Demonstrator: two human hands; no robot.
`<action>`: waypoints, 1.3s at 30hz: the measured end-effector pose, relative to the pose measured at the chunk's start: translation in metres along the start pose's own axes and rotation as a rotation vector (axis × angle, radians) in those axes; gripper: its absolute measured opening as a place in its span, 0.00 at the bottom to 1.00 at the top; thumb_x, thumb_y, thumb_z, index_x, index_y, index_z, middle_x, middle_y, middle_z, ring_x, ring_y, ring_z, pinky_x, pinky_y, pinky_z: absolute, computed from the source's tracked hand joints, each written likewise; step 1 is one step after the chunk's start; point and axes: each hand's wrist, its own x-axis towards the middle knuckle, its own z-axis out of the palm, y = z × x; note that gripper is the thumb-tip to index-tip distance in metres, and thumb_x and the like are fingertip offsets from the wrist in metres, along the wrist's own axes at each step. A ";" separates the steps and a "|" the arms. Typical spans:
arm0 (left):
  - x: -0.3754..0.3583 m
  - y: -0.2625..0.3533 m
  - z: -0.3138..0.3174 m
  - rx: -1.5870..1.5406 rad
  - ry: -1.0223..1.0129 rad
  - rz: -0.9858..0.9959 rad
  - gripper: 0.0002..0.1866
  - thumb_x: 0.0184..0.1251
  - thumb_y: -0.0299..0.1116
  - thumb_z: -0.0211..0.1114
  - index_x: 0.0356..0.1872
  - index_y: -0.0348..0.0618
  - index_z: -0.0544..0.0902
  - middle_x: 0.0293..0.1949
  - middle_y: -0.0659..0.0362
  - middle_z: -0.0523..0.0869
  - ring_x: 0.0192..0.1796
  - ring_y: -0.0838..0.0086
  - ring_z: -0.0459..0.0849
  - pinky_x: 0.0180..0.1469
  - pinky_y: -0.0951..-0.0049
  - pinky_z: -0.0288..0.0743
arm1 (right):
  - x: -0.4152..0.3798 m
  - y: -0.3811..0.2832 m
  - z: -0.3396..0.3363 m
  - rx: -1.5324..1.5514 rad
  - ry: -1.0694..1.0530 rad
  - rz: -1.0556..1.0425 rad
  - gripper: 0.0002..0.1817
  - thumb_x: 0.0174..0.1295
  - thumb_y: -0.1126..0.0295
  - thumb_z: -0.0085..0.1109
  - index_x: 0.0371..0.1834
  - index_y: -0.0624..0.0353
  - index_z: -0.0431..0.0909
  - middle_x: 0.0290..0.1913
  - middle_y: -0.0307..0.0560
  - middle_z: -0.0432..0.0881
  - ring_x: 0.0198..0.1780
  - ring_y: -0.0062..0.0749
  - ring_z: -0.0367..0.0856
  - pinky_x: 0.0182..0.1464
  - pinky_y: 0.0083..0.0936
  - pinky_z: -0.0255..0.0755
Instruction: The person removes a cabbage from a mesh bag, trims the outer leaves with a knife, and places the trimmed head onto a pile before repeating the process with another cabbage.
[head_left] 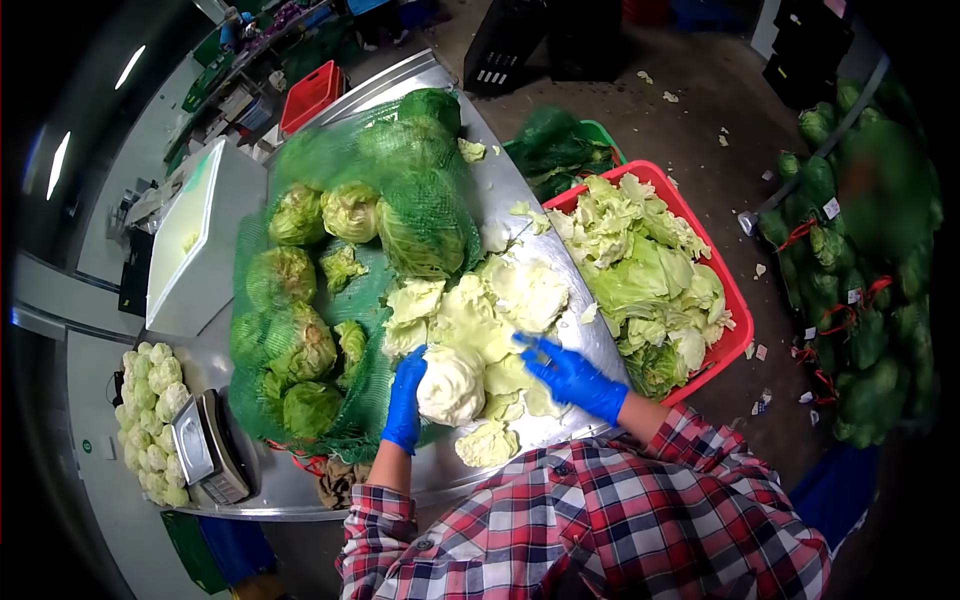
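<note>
A pale, peeled cabbage head [451,385] rests at the table's near side, with my blue-gloved left hand [406,398] against its left side. To its right, my blue-gloved right hand [572,378] has its fingers apart over the loose leaves and holds nothing. Pale cabbage leaves [472,312] lie spread beyond the head, and another leaf [487,444] lies near the table edge. On the left, a green mesh bag [375,300] lies open with several cabbages, some browned, in and under the netting.
A red crate [735,300] full of leaves stands right of the metal table [510,190]. A scale [212,450] and a pile of peeled cabbages [150,425] are at the left. Bagged cabbages [865,350] stand at the far right.
</note>
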 end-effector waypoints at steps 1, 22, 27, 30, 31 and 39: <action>-0.001 0.002 0.004 -0.248 0.005 -0.191 0.27 0.70 0.47 0.52 0.62 0.39 0.71 0.58 0.52 0.77 0.58 0.65 0.77 0.62 0.64 0.70 | -0.002 0.001 0.011 -0.001 -0.046 0.031 0.30 0.68 0.57 0.53 0.73 0.44 0.58 0.36 0.44 0.80 0.21 0.18 0.71 0.24 0.19 0.70; -0.022 0.000 0.066 0.458 -0.032 0.335 0.66 0.38 0.48 0.82 0.72 0.30 0.44 0.71 0.41 0.53 0.73 0.54 0.55 0.73 0.62 0.51 | 0.025 0.006 -0.008 -0.735 0.142 -0.603 0.33 0.69 0.52 0.48 0.74 0.47 0.52 0.60 0.59 0.74 0.34 0.49 0.84 0.38 0.37 0.78; -0.021 0.007 0.077 0.645 0.026 0.370 0.65 0.37 0.47 0.82 0.71 0.30 0.47 0.69 0.39 0.57 0.71 0.50 0.58 0.71 0.61 0.54 | 0.002 -0.051 -0.008 -0.930 -0.057 -0.138 0.32 0.69 0.52 0.46 0.74 0.49 0.53 0.60 0.58 0.74 0.40 0.54 0.82 0.43 0.41 0.76; -0.034 0.013 0.089 0.763 0.075 0.390 0.63 0.37 0.48 0.81 0.70 0.30 0.50 0.68 0.39 0.60 0.70 0.48 0.60 0.71 0.60 0.56 | 0.017 -0.031 -0.025 -0.860 0.033 -0.165 0.26 0.70 0.51 0.41 0.67 0.50 0.65 0.52 0.59 0.79 0.40 0.54 0.82 0.44 0.42 0.75; -0.041 0.009 0.093 0.792 0.089 0.420 0.63 0.37 0.48 0.81 0.70 0.30 0.50 0.67 0.39 0.60 0.69 0.48 0.60 0.70 0.59 0.56 | 0.027 -0.030 -0.038 -0.686 0.190 -0.038 0.16 0.68 0.65 0.42 0.54 0.57 0.72 0.47 0.58 0.80 0.42 0.53 0.81 0.43 0.39 0.76; -0.038 0.010 0.093 0.788 0.153 0.374 0.66 0.34 0.49 0.82 0.71 0.31 0.48 0.67 0.39 0.59 0.66 0.48 0.63 0.68 0.58 0.60 | -0.008 -0.045 -0.010 -0.870 0.001 -0.191 0.39 0.69 0.51 0.46 0.77 0.48 0.39 0.66 0.69 0.63 0.30 0.55 0.82 0.37 0.40 0.77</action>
